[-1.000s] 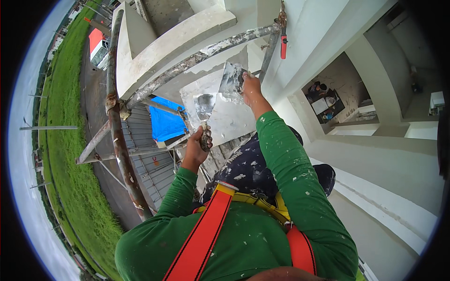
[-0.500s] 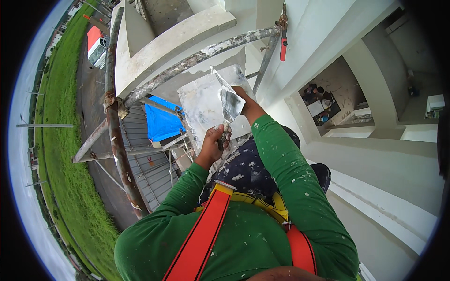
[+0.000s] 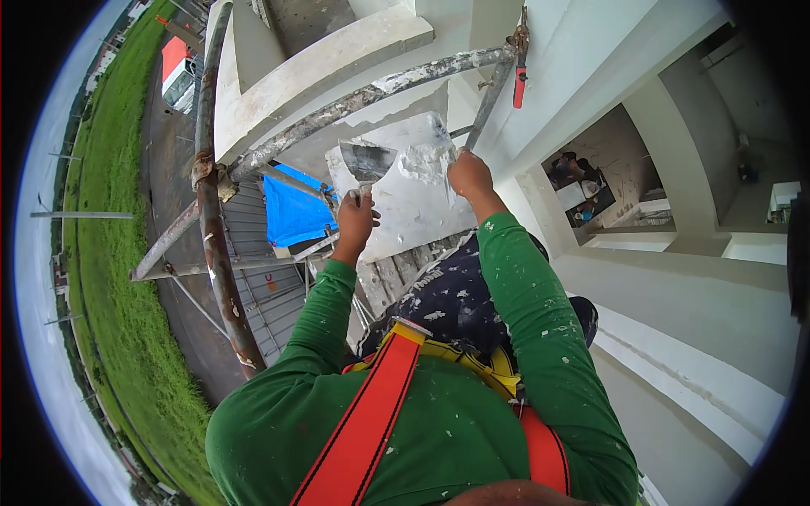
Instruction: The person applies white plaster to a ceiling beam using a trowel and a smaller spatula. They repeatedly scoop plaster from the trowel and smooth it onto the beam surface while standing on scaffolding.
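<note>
My left hand [image 3: 358, 219] is closed round the handle of a wide putty knife [image 3: 368, 160], its grey metal blade smeared and pointing away from me. To its right, my right hand [image 3: 471, 174] is closed on a second putty-coated blade [image 3: 432, 162]; thick white putty covers most of it, and its handle is hidden in the fingers. The two tools are apart. Under both lies a pale, putty-stained square board [image 3: 413, 212], just beyond my paint-spotted dark trousers [image 3: 439, 295].
Rusty, putty-splashed scaffold pipes [image 3: 371, 94] cross ahead and at the left. A red-handled tool [image 3: 520, 84] hangs by a pipe joint. Blue sheeting [image 3: 294, 211] lies below. White walls [image 3: 582, 59] rise at the right. Through an opening, people [image 3: 574, 173] show lower down.
My hands have drawn apart: the left moved left and forward with its putty knife, the right moved right. The blades, formerly together, are separate, and a putty mass shows on the right one.
</note>
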`<action>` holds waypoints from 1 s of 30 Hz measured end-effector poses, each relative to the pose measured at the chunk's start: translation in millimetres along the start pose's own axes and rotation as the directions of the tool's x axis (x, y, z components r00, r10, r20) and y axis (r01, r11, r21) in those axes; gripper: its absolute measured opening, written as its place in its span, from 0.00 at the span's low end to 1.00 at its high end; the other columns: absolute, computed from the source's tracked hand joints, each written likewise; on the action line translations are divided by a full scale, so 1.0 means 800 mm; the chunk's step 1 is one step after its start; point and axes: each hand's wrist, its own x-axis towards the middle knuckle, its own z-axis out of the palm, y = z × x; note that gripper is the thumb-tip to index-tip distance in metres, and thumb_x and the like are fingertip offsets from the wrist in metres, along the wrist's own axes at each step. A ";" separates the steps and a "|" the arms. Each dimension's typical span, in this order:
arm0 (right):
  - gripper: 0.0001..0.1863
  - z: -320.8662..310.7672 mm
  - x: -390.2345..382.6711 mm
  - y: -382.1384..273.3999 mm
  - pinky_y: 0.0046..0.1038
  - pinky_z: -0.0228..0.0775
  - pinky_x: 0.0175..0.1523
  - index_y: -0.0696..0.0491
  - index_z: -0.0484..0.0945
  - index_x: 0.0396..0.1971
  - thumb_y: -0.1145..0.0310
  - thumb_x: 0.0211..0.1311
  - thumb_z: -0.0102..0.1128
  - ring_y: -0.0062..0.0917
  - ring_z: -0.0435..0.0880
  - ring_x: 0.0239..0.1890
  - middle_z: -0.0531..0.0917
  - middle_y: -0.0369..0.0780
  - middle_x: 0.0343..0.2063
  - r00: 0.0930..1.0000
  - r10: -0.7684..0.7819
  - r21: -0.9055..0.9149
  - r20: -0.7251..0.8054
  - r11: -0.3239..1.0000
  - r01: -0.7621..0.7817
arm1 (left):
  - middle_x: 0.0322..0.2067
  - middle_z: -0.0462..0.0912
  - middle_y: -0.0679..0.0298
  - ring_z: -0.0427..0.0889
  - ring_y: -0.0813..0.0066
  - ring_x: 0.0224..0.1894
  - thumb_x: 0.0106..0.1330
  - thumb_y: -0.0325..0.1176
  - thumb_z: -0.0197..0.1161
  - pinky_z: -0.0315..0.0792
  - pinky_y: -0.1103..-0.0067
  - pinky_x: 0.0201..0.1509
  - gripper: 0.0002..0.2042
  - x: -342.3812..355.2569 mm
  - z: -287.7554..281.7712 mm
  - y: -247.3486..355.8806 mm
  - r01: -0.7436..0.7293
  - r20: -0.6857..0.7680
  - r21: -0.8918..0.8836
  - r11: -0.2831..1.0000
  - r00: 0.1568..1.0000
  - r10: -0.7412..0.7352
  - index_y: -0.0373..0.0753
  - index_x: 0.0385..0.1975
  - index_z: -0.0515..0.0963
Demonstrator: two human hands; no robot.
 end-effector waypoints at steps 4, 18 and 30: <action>0.11 0.029 -0.052 -0.056 0.42 0.79 0.40 0.60 0.72 0.39 0.73 0.57 0.53 0.47 0.85 0.36 0.81 0.51 0.34 0.878 -0.413 -0.029 -0.242 0.908 0.419 | 0.24 0.79 0.51 0.83 0.61 0.21 0.68 0.32 0.56 0.77 0.71 0.20 0.12 -0.015 0.040 -0.007 0.049 -0.007 0.172 0.984 0.999 -0.048 0.29 0.38 0.64; 0.12 0.069 -0.017 -0.072 0.42 0.77 0.44 0.58 0.74 0.44 0.68 0.63 0.53 0.45 0.82 0.41 0.79 0.48 0.41 0.896 -0.301 0.080 -0.327 0.936 0.344 | 0.23 0.76 0.61 0.74 0.73 0.17 0.72 0.35 0.53 0.65 0.76 0.19 0.15 -0.044 0.028 -0.062 -0.293 -0.199 0.174 0.940 0.925 0.324 0.26 0.45 0.70; 0.21 0.093 0.068 0.003 0.28 0.56 0.18 0.54 0.78 0.34 0.48 0.69 0.53 0.19 0.68 0.16 0.69 0.33 0.16 0.940 0.340 0.814 0.037 0.535 -0.226 | 0.13 0.68 0.71 0.64 0.84 0.09 0.75 0.50 0.50 0.59 0.83 0.12 0.23 -0.062 0.027 -0.006 -0.010 0.148 -0.162 0.987 0.988 0.035 0.34 0.29 0.76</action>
